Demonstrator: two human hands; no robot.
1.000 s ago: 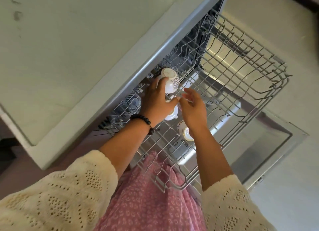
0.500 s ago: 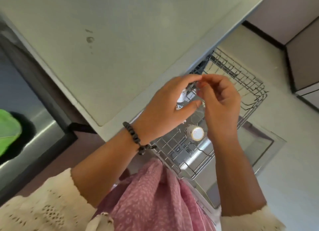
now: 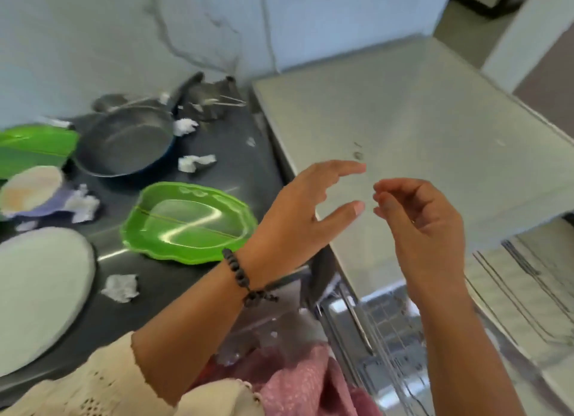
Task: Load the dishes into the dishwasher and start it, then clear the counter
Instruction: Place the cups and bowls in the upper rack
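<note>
On dark counter (image 3: 236, 167): glossy green scalloped plate (image 3: 189, 223); both hands, left (image 3: 298, 216) and right (image 3: 425, 226), loose, empty.

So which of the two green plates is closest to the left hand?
The green plate lying whole in view just beside the left hand; the other green plate sits far off at the frame's left edge, beyond the pan.
</note>
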